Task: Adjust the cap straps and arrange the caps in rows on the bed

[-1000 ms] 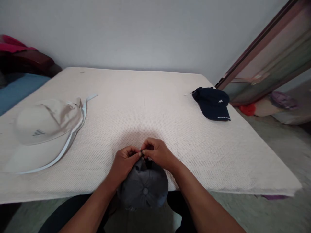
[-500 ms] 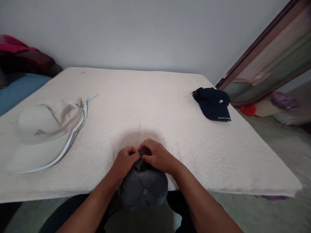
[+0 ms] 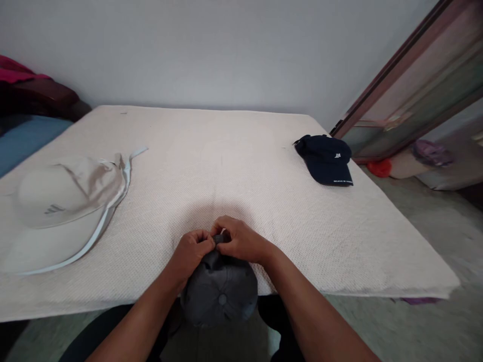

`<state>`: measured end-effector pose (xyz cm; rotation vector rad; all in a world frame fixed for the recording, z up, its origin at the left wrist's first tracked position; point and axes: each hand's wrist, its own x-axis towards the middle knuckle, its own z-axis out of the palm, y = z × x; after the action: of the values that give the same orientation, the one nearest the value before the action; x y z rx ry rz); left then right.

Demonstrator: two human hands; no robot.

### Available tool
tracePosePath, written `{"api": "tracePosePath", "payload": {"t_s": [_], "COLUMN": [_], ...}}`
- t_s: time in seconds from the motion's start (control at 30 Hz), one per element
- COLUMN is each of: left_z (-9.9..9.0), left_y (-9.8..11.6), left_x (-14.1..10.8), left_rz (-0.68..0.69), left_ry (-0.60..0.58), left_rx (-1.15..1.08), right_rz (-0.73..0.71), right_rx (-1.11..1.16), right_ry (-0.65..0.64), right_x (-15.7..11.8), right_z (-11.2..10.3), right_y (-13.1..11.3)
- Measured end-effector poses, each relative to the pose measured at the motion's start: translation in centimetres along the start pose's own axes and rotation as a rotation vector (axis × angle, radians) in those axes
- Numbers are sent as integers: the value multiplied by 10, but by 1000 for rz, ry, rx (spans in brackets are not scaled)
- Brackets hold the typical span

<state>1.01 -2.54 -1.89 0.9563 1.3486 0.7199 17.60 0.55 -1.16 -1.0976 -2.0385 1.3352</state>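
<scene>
A dark grey cap (image 3: 222, 296) hangs over the front edge of the table, its crown button facing up. My left hand (image 3: 193, 251) pinches the cap's back strap from the left. From the right, my right hand (image 3: 239, 241) pinches the same strap, its fingertips close to those of my left hand. The strap's fastening is mostly hidden by the fingers. On the left lies a beige cap (image 3: 49, 193) with a pale-edged brim and a loose strap end. A navy cap (image 3: 326, 158) with white lettering rests at the right.
A white textured cloth covers the table (image 3: 211, 133), which meets a grey wall (image 3: 188, 50). Pink and dark red items (image 3: 37, 93) and a blue surface (image 3: 30, 141) are at the far left. Right of the table stand a framed door (image 3: 407, 100) and bags (image 3: 430, 156) on the floor.
The view has shifted slightly, so the caps and table edge sit a little further left. Both hands keep their pinch on the grey cap's strap, with only small finger movement.
</scene>
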Motion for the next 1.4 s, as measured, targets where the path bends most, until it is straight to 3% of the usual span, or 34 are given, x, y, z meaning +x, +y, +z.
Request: {"api": "tracePosePath", "payload": {"t_s": [0.17,0.3,0.43,0.63,0.87,1.1,1.4], "left_z": [0,-2,-5,-12,-14,-5,-4], "left_y": [3,5,8,10,6,5,8], "left_x": [-3,-5,-8,-11,-8,-8,-5], "left_rz": [12,-25,40,0,-90,-66,-75], "left_ry": [-3,-59,-121,-177,-209,-182,-173], "left_rx": [-54,-248,-458,-595,-615,-425,-381], "right_rz": [51,113,131,129,103,112,112], "right_rx": [112,238,386,441,351,336,290], "right_ry": [9,14,50,46,17,-21,-8], "right_x": [1,1,2,4,1,-3,-6], "right_z": [0,-1,0,-3,-7,-3,-7], "right_y": [0,2,5,2,-3,-4,-3]}}
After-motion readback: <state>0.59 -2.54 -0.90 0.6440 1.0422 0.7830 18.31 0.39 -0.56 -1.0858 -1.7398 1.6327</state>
